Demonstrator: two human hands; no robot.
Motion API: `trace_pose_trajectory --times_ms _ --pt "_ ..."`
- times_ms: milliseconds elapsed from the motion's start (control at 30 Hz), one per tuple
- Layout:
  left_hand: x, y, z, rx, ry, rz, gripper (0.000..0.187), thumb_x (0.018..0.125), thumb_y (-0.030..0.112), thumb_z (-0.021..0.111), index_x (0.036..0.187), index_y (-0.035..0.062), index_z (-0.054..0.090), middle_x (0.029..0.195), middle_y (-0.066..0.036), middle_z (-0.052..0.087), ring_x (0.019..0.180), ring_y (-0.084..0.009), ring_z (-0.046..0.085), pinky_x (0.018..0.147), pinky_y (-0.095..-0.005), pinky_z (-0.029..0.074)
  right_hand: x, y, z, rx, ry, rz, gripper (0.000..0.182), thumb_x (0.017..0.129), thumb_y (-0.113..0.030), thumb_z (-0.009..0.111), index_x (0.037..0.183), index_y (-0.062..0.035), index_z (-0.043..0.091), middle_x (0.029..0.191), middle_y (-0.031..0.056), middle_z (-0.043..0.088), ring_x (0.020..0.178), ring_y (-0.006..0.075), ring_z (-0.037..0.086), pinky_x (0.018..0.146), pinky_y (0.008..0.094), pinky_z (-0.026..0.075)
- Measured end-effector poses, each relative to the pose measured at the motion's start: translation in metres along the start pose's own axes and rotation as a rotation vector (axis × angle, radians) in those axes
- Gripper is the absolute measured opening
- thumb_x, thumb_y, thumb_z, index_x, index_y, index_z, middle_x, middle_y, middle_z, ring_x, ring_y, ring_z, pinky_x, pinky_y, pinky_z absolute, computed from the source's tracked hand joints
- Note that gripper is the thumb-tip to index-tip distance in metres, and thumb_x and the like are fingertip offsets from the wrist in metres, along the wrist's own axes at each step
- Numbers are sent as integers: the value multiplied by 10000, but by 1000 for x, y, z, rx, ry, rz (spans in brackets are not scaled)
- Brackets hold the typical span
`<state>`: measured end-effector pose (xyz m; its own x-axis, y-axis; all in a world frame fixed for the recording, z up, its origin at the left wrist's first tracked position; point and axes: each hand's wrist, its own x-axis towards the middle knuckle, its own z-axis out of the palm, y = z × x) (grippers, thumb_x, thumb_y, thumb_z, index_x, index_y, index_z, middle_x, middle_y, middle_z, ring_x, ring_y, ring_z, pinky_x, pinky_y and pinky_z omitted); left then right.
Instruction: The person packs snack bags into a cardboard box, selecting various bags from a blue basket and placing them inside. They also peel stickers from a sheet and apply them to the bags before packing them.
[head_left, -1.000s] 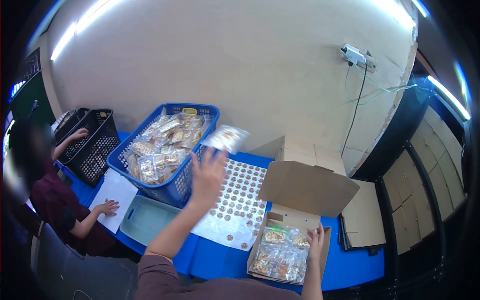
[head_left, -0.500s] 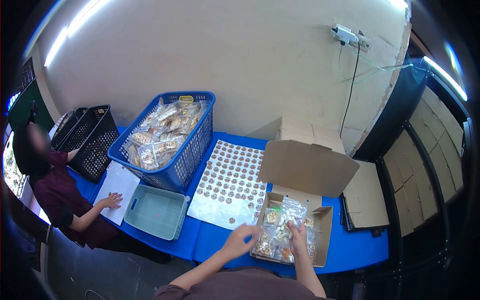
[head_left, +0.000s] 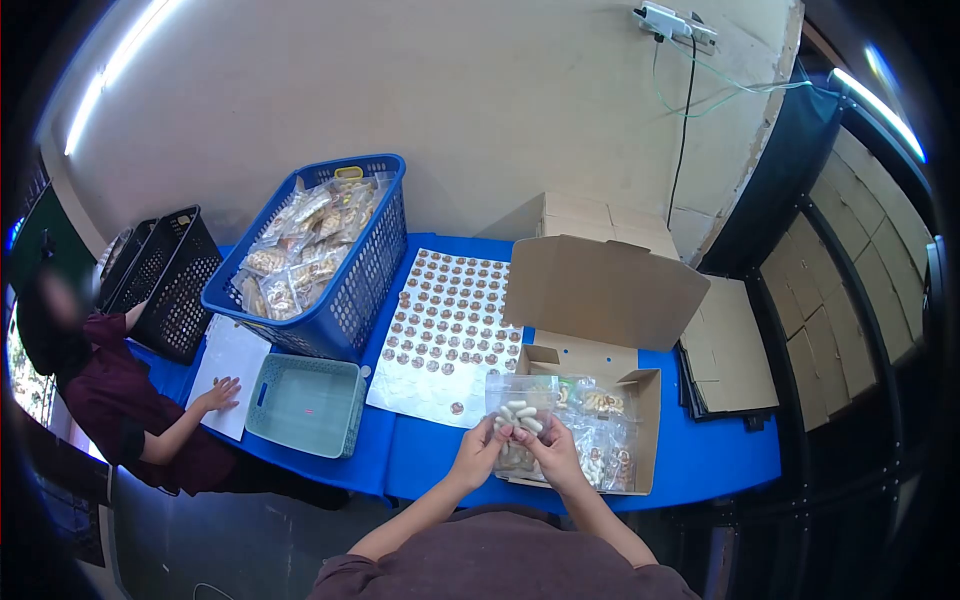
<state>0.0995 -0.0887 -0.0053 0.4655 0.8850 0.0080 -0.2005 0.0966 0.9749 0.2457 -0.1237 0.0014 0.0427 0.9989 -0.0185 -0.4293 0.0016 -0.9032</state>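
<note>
Both hands pinch a clear plastic bag (head_left: 522, 408) of white oblong pieces, held upright over the left side of an open cardboard box (head_left: 648, 440). My left hand (head_left: 478, 455) grips it at the left, with the thumb on its front. On the right, my right hand (head_left: 557, 455) closes on it in the same way, the thumbs nearly meeting. Other clear bags (head_left: 605, 440) of small snack-like pieces lie in the box, and the held bag and hands hide some of the box's left part. Behind stands the raised lid (head_left: 605, 295).
Left of the box lies a sheet of round stickers (head_left: 410, 390). A blue basket (head_left: 365, 295) full of bags, a grey-green tray (head_left: 350, 420) and black baskets (head_left: 185, 300) stand further left. A co-worker's hand (head_left: 218, 395) rests on white paper. Flat cardboard (head_left: 735, 350) is stacked at right.
My left hand has come over to grip the bag that my right hand held. The bag has moved left from above the box's middle. The view has shifted slightly.
</note>
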Motion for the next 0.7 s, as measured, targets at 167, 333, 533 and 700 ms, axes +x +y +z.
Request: trace_pose_trajectory --times_ms 167,333,533,700 --pt "1 -12 -8 -6 23 -156 401 977 306 475 1230 -5 484 1038 -49 605 940 -83 540 832 -249 438 2 2 -14 -13 -5 97 315 900 -94 595 1180 25 512 1107 90 613 997 134 594 854 277 495" --pt "-3 -11 5 149 6 50 436 986 370 430 1212 1 487 1005 -55 609 905 -86 534 801 -257 443 -4 -10 -10 -83 -13 127 336 910 -130 590 1199 23 514 1100 76 617 989 120 587 880 270 464" --pt "-2 -18 4 47 34 -76 412 995 321 421 1264 8 441 1114 -67 572 1004 -89 514 867 -249 425 -7 -3 -27 42 -56 238 348 933 -134 550 1238 17 480 1150 66 582 1030 115 555 897 263 450" --pt "-1 13 19 256 -145 -67 372 908 272 606 1173 30 508 971 -66 614 827 -91 570 710 -251 472 -16 -29 -24 -42 -39 149 328 932 -147 557 1211 18 508 1090 56 606 959 105 575 847 248 462"
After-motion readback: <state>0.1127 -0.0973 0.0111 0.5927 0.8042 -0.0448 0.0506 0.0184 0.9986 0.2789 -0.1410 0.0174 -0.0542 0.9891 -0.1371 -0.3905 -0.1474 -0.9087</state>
